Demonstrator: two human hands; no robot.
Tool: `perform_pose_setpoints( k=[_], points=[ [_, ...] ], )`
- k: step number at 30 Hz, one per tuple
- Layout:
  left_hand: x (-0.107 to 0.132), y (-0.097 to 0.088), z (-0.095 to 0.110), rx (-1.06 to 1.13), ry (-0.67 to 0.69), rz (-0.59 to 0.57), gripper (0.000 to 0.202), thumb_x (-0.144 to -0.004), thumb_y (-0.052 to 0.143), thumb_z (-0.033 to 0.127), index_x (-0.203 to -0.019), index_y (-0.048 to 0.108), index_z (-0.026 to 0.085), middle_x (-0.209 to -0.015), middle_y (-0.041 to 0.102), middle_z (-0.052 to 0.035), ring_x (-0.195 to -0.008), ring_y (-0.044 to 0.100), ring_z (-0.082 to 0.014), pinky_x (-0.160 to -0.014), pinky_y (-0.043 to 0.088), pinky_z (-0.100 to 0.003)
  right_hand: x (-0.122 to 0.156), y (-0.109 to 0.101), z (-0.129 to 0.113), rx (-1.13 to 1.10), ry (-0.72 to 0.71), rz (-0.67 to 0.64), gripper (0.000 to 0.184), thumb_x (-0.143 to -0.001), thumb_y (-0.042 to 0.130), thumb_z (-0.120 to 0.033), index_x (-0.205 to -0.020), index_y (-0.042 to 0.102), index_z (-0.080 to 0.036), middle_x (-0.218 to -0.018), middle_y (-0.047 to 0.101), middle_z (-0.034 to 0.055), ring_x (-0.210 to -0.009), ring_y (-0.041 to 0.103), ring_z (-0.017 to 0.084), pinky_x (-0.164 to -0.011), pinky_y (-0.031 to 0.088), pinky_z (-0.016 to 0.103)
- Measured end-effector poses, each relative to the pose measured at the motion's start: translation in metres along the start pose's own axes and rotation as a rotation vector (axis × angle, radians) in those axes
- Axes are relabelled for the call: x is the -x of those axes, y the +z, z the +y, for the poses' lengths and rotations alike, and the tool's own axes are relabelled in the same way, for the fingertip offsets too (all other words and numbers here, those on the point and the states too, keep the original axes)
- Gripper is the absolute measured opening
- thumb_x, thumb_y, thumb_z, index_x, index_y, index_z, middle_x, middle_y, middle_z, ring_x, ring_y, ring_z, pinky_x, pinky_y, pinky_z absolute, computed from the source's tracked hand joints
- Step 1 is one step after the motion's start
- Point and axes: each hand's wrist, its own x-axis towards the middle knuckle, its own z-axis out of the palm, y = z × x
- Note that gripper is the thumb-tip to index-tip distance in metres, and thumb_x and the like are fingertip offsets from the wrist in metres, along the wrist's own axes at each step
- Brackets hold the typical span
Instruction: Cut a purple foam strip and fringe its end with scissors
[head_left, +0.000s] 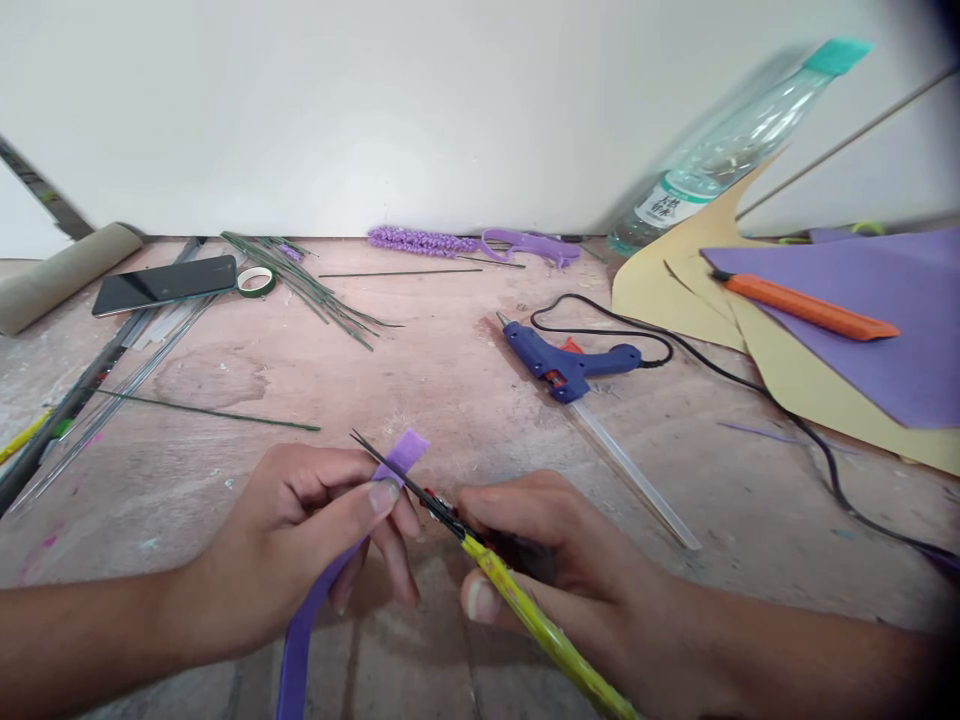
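My left hand [315, 540] pinches a purple strip [304, 630] of felt-like or foam material between thumb and fingers. Its short end sticks up past the thumb, and the long part hangs down out of the bottom of the view. In my right hand [555, 560] is a pair of scissors [457, 525] with thin dark blades and a yellow handle. The blades lie across the strip's upper end, just above my left thumb, with their tips close together. My right fingers partly hide the other handle.
A blue glue gun [559, 362] with a glue stick and black cord lies ahead. Green wires [315, 285], tape [256, 282], a phone [165, 285] and a cardboard tube [67, 275] are left. Right are purple sheets [840, 370], an orange cutter [814, 307] and a bottle [720, 160].
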Motion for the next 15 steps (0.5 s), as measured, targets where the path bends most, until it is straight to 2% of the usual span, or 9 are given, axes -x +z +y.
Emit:
perform_pose_setpoints(
  k=[3,6,9,11,15],
  points=[
    [-0.0001,0.0002,-0.0005,0.047,0.015,-0.015,0.033,-0.095,0.067,0.043,-0.081,0.077,0.015,-0.067,0.079,-0.0082,-0.042,0.054,-0.0080,-0.041,0.041,-0.013,0.0008,0.0001,-0.0004,-0.020,-0.026,0.002,0.051,-0.097,0.063,-0.061,-0.072,0.056,-0.016,-0.065,0.037,-0.0054,-0.060,0.033,0.009,-0.055,0.026,0.026],
    [0.0020,-0.0012,-0.0002,-0.022,0.058,0.048,0.031,-0.095,0.066,0.040,-0.083,0.078,0.014,-0.068,0.079,-0.0080,-0.042,0.054,-0.0081,-0.041,0.042,-0.014,0.0007,0.0000,-0.0032,-0.048,-0.064,-0.003,0.047,-0.100,0.059,-0.060,-0.086,0.063,-0.015,-0.067,0.038,-0.0059,-0.060,0.032,0.008,-0.054,0.027,0.025],
    [0.0041,-0.0031,0.0008,-0.132,0.107,0.119,0.028,-0.094,0.068,0.038,-0.082,0.078,0.014,-0.068,0.077,-0.0070,-0.043,0.056,-0.0089,-0.042,0.045,-0.015,-0.0004,0.0005,-0.0051,-0.053,-0.077,0.010,0.045,-0.099,0.061,-0.058,-0.079,0.058,-0.017,-0.066,0.035,-0.0063,-0.058,0.031,0.008,-0.053,0.028,0.023],
    [0.0041,-0.0034,0.0016,-0.137,0.114,0.116,0.027,-0.093,0.068,0.037,-0.082,0.078,0.014,-0.066,0.077,-0.0067,-0.044,0.058,-0.0101,-0.043,0.046,-0.016,-0.0011,0.0009,-0.0056,-0.053,-0.086,0.015,0.047,-0.100,0.060,-0.057,-0.075,0.055,-0.018,-0.066,0.036,-0.0060,-0.058,0.031,0.008,-0.054,0.029,0.023],
    [0.0025,-0.0019,0.0031,-0.102,0.125,0.107,0.025,-0.092,0.068,0.034,-0.080,0.077,0.014,-0.065,0.077,-0.0063,-0.044,0.058,-0.0100,-0.044,0.048,-0.016,-0.0024,0.0001,-0.0068,-0.043,-0.105,0.015,0.045,-0.100,0.059,-0.058,-0.082,0.060,-0.017,-0.066,0.037,-0.0055,-0.058,0.031,0.008,-0.052,0.028,0.023]
  ],
)
